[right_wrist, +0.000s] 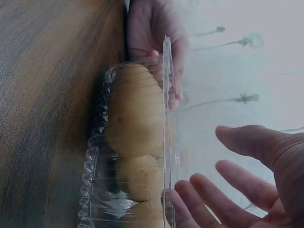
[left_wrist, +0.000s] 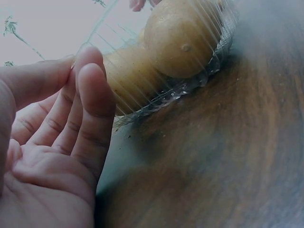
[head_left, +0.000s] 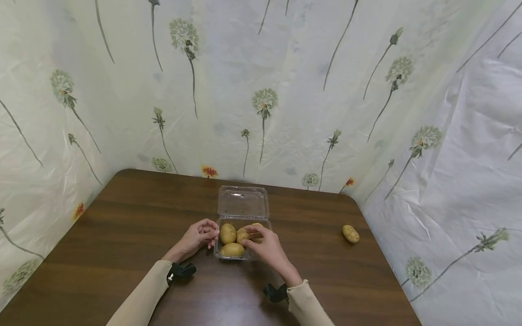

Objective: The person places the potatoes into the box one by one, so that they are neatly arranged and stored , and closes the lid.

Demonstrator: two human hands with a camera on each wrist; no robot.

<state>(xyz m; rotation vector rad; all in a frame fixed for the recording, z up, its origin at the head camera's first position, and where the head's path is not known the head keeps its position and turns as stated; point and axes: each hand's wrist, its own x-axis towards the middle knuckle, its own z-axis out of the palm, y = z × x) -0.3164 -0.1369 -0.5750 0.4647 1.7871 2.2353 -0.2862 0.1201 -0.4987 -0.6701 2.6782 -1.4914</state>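
Note:
A clear plastic clamshell box point(head_left: 218, 256) stands on the table with its lid point(head_left: 243, 202) folded back, and several potatoes point(head_left: 227, 233) lie inside it. At the box's left side my left hand point(head_left: 200, 237) pinches the rim between thumb and fingertips; the left wrist view shows this close up. My right hand point(head_left: 267, 246) is over the right part of the box and partly hides the potatoes there. In the right wrist view its thumb and fingers point(right_wrist: 247, 185) are spread apart with nothing between them, the lower fingertips right at the rim.
Another potato point(head_left: 350, 234) lies by itself near the right edge of the brown wooden table point(head_left: 163, 203). Behind the table and along its sides hangs a pale curtain point(head_left: 228, 90) printed with dandelions.

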